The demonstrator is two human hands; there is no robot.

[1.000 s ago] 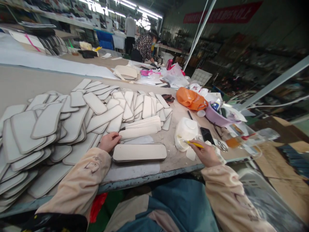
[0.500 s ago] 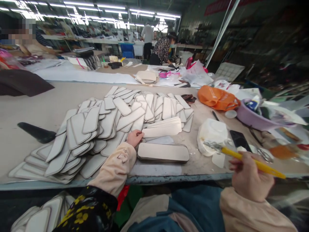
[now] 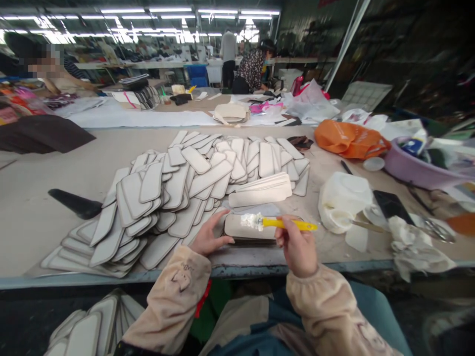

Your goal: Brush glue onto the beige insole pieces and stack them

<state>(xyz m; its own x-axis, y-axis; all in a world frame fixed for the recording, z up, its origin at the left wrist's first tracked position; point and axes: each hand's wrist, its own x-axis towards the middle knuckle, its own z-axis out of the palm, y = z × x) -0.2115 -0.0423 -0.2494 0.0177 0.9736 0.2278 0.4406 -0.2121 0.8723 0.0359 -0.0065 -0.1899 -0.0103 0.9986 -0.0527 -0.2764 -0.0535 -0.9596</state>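
Observation:
My right hand (image 3: 299,247) grips a yellow-handled brush (image 3: 287,224), its bristles thick with white paste. The brush head is over a neat stack of long, rounded pale panels (image 3: 237,226) near the table's front edge; whether it touches the top panel I cannot tell. At the left end of that stack is my left hand (image 3: 210,235), thumb and fingers spread apart. Just behind lies a fanned pile of cream strips (image 3: 260,193). A cut-open white plastic jug (image 3: 345,198) with white paste at its mouth stands to the right.
A large loose heap of similar panels (image 3: 148,198) covers the table's left and middle. On the right are a phone (image 3: 392,207), scissors (image 3: 438,230), crumpled cloth (image 3: 417,247), an orange bag (image 3: 351,138) and a purple basin (image 3: 419,165). Other people work behind.
My right hand has carried the brush left from the jug to above the panel stack. My left hand has moved from the cream strips down to the stack's left end and opened.

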